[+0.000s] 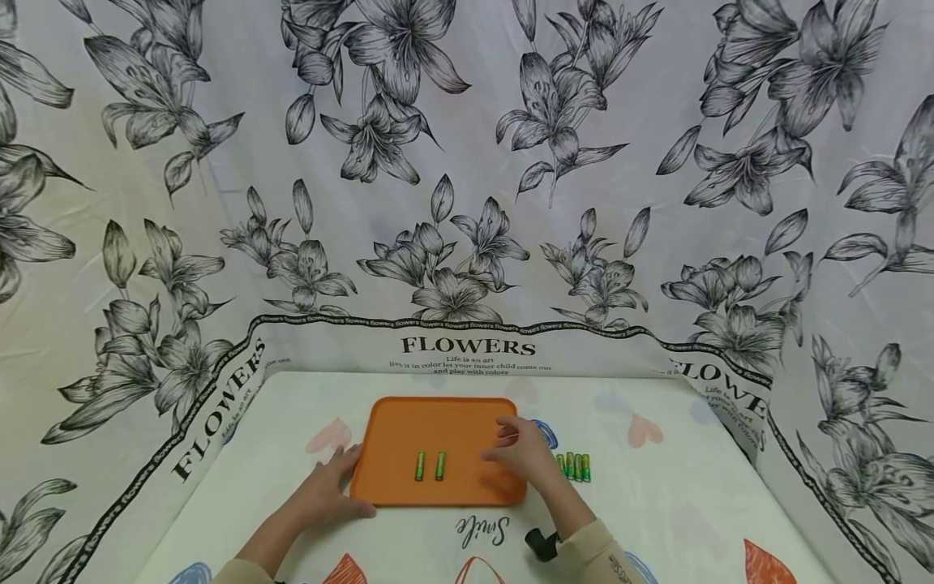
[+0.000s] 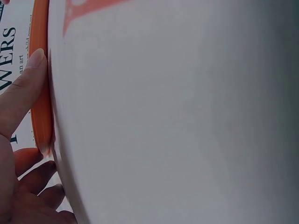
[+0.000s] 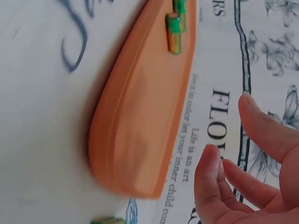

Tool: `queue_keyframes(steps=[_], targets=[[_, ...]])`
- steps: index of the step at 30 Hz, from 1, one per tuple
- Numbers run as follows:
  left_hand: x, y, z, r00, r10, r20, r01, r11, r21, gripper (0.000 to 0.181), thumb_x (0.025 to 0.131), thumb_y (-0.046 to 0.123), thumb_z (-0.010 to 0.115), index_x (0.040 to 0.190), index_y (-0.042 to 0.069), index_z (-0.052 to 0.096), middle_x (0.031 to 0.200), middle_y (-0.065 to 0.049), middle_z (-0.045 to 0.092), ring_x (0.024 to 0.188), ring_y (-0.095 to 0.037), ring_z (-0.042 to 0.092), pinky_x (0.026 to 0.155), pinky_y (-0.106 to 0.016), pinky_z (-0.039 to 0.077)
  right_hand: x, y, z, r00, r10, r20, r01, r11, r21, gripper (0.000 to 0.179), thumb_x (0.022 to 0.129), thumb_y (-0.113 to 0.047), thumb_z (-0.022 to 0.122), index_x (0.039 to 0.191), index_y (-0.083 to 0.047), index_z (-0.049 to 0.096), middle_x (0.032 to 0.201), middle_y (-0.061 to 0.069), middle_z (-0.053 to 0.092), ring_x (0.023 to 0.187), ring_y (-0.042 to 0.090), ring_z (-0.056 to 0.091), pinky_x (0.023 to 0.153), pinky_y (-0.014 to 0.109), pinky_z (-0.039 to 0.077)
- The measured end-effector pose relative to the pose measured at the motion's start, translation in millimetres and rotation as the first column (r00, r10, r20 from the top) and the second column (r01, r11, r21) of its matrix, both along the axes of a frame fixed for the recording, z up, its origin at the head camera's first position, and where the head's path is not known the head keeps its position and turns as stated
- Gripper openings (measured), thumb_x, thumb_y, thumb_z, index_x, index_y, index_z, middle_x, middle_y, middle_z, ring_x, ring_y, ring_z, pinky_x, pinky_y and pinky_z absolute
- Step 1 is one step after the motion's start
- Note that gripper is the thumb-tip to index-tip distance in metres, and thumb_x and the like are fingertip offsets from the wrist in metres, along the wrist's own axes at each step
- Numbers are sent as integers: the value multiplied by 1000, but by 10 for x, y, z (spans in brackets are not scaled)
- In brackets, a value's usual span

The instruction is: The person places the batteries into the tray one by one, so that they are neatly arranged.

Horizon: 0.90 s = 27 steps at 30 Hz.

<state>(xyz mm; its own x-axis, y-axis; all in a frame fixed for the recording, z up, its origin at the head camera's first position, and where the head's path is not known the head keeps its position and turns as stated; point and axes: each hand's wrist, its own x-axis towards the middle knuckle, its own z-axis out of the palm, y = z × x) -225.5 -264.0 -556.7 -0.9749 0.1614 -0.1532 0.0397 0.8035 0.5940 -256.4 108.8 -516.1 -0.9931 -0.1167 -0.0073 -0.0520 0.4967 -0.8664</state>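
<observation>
An orange tray (image 1: 438, 418) lies on the table, and two green batteries (image 1: 419, 466) rest side by side in it, apart from each other. My left hand (image 1: 332, 491) touches the tray's near left corner, its thumb along the near wall and its fingers at the left side. In the left wrist view the thumb (image 2: 32, 77) lies against the orange wall. Above the right part of the tray hovers my right hand (image 1: 521, 450), fingers loosely bent and apart from the thumb, with nothing between them. Several more green batteries (image 1: 578, 467) lie in a row on the table, right of the tray.
A white tablecloth (image 1: 700, 487) with printed hearts and lettering covers the table. Behind and at both sides hangs a flower-printed curtain (image 1: 467, 186). A black device (image 1: 541, 543) sits by the right wrist.
</observation>
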Motion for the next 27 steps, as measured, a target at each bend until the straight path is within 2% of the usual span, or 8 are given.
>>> queue_keyframes(steps=[5, 12, 18, 23, 27], targets=[[1, -7, -15, 1000, -9, -13, 9, 1000, 5, 124, 59, 58, 91, 158, 9, 34, 163, -27, 21, 139, -69, 11, 107, -82, 16, 30, 203, -12, 999, -43, -6, 43, 999, 4, 69, 76, -18, 90, 136, -2, 60, 113, 13, 66, 99, 25, 67, 76, 34, 60], [-25, -42, -64, 999, -25, -23, 26, 999, 24, 124, 59, 57, 91, 157, 7, 34, 163, -18, 31, 151, -51, 11, 115, -75, 10, 107, 401, -57, 997, -82, 8, 82, 996, 21, 68, 76, -17, 89, 136, -2, 60, 112, 13, 70, 94, 20, 67, 75, 35, 60], [-25, -48, -72, 999, -29, -28, 30, 999, 17, 124, 59, 56, 92, 157, 6, 35, 163, -19, 32, 150, -52, 14, 113, -77, 12, 162, 582, -90, 991, -133, 13, 132, 990, 44, 69, 75, -16, 90, 136, -5, 62, 116, 13, 69, 95, 21, 64, 76, 34, 60], [-20, -45, -81, 999, -24, -31, 25, 1000, 13, 124, 58, 56, 92, 156, 6, 37, 162, -21, 31, 149, -54, 15, 113, -77, 13, 210, 784, -107, 986, -168, 9, 166, 983, 83, 72, 72, -15, 91, 136, -3, 61, 118, 15, 69, 101, 25, 64, 85, 42, 59], [-20, -22, -46, 999, -22, -29, 22, 1000, 16, 124, 58, 56, 93, 156, 6, 37, 162, -21, 31, 148, -55, 15, 113, -77, 13, 218, 935, -95, 980, -200, 3, 199, 973, 120, 73, 71, -16, 91, 136, -3, 61, 120, 15, 68, 106, 28, 64, 89, 47, 57]])
